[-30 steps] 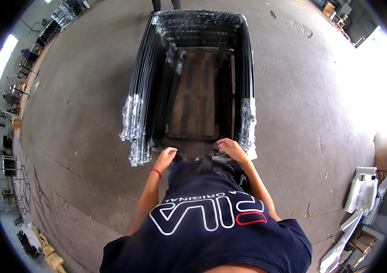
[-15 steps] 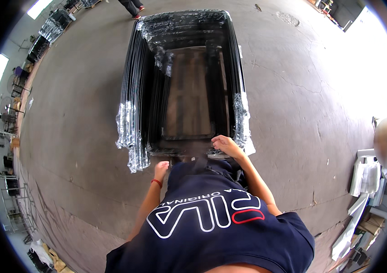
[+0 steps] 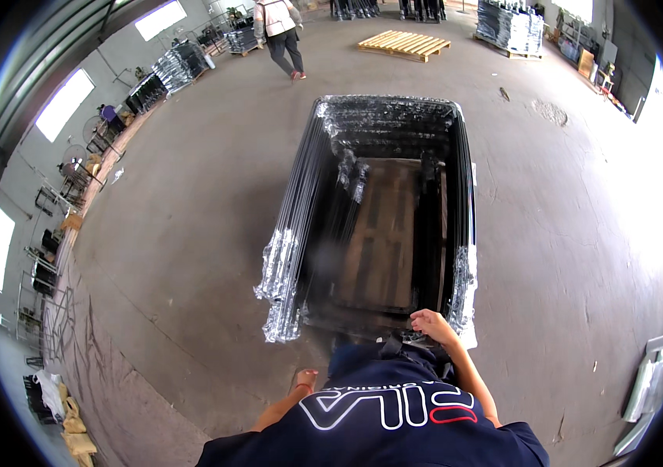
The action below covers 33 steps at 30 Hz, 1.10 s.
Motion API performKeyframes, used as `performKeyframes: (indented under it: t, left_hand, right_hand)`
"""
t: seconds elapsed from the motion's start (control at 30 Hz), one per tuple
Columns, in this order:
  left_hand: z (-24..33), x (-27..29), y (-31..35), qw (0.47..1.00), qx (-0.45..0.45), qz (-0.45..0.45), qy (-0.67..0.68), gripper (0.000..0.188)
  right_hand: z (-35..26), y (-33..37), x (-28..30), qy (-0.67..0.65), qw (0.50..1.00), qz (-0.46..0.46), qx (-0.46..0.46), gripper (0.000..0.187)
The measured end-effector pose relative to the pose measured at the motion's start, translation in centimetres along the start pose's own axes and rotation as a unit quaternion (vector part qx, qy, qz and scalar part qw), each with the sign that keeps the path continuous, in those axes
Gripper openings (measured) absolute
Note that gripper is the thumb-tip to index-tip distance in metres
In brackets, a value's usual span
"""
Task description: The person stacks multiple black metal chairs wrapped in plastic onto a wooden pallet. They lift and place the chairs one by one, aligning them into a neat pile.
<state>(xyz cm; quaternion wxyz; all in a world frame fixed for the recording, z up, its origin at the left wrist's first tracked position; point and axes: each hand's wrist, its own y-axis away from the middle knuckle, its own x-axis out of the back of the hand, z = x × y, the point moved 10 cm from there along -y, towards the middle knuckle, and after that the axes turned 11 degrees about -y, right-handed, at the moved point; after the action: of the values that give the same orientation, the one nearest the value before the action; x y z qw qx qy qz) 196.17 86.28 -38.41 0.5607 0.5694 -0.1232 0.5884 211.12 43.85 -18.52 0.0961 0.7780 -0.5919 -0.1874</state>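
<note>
A tall stack of black rectangular frames point(image 3: 292, 198) stands in front of me, its middle hollow. Clear stretch film point(image 3: 281, 268) wraps its near left corner, and more film covers the other corners. Through the opening a slatted wooden pallet point(image 3: 382, 233) shows at the bottom. Over the stack's near edge, right of centre, my right hand point(image 3: 434, 325) has its fingers loosely bent and apart; whether they touch the top frame I cannot tell. My left hand point(image 3: 307, 379), with a red band at the wrist, hangs curled beside my body, off the stack, with nothing visible in it.
A person point(image 3: 278, 35) in a light top walks at the far left. Beyond the stack lie a bare wooden pallet point(image 3: 405, 44) and a film-wrapped load point(image 3: 509, 29). Fans and racks point(image 3: 74, 167) line the left wall. Wrapped pale pieces point(image 3: 652, 377) lie at the right.
The view has tilted up, so the stack appears lower and further right. More of the far floor and the walking person shows. My left hand sits lower, further from the stack's edge.
</note>
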Motion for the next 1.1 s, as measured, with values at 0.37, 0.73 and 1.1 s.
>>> performKeyframes:
  t: [0.37,0.73,1.1]
  left_hand:
    - [9.2,5.7,0.2,0.981,-0.104,0.030,0.160,0.016]
    - [7.1,20.7,1.0,0.903,-0.148,-0.062,0.397,0.020]
    - [9.3,31.3,6.8,0.847,-0.384,-0.151,0.334,0.030]
  right_hand:
    - [0.0,-3.7,-7.8,0.051,0.993,-0.103,-0.018,0.024]
    - [-2.4,-7.0,-23.8,0.112,0.984,-0.139,0.000,0.025]
    - [-10.2,-3.7,-40.5,0.225,0.948,-0.101,0.201,0.028]
